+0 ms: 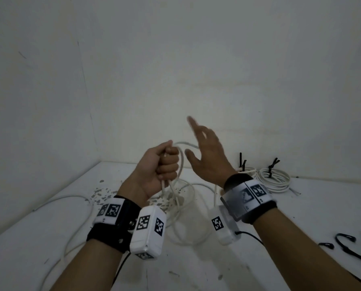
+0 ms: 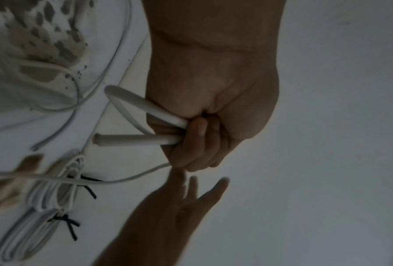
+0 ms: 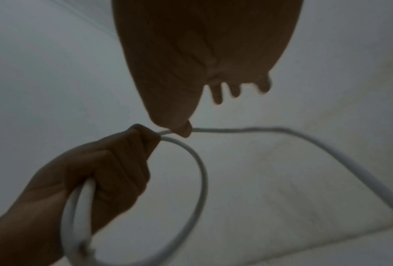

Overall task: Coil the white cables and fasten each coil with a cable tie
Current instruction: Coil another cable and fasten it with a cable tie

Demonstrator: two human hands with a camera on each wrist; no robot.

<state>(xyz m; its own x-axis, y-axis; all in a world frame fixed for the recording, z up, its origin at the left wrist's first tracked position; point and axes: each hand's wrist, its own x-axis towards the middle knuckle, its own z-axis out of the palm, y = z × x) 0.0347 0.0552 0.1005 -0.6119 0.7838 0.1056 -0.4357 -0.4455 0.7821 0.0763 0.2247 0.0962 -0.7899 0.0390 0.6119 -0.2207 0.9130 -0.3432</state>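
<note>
My left hand point(image 1: 162, 164) is raised above the table and grips a white cable point(image 1: 181, 162) in its fist, with a loop hanging from it. The left wrist view shows the left hand point(image 2: 199, 140) holding the white cable point(image 2: 133, 140), whose cut end sticks out. My right hand point(image 1: 204, 152) is just right of the loop with fingers spread and straight. In the right wrist view the right hand point(image 3: 202, 54) has its thumb touching the white cable point(image 3: 199, 171) where it leaves the left hand point(image 3: 113, 165). The rest of the cable trails over the table point(image 1: 259, 259).
Two tied coils point(image 1: 274, 179) with black cable ties point(image 1: 273, 164) lie against the back wall at the right. Loose black ties point(image 1: 347, 244) lie at the table's right edge. Another white cable point(image 1: 70, 199) runs along the left. Walls close off the back and left.
</note>
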